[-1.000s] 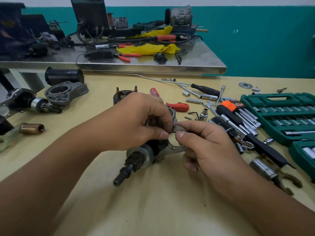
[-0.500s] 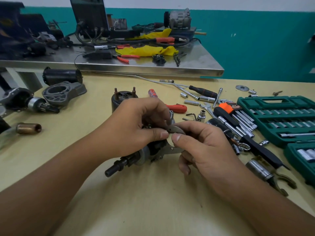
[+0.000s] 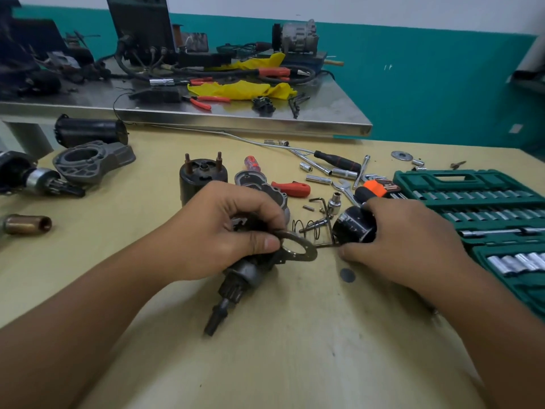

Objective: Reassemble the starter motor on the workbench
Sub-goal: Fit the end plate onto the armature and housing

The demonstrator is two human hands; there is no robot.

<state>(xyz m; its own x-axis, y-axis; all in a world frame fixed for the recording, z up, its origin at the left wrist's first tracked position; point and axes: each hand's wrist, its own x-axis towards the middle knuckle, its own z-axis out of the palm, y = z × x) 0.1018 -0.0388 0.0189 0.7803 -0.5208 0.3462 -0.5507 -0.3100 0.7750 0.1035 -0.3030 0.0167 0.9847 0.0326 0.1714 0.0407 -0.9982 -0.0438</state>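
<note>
Two hands | left pinches plate (thumb on top) | right grips cylinder

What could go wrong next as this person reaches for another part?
1. The flat metal plate with a round hole, pinched only by the left hand, could slip off the dark motor assembly.
2. The right hand, gripping the black cylinder, may knock the small coil spring and lose it.

My bench top is pale yellow, the socket case dark green — the rag yellow, the wall teal.
</note>
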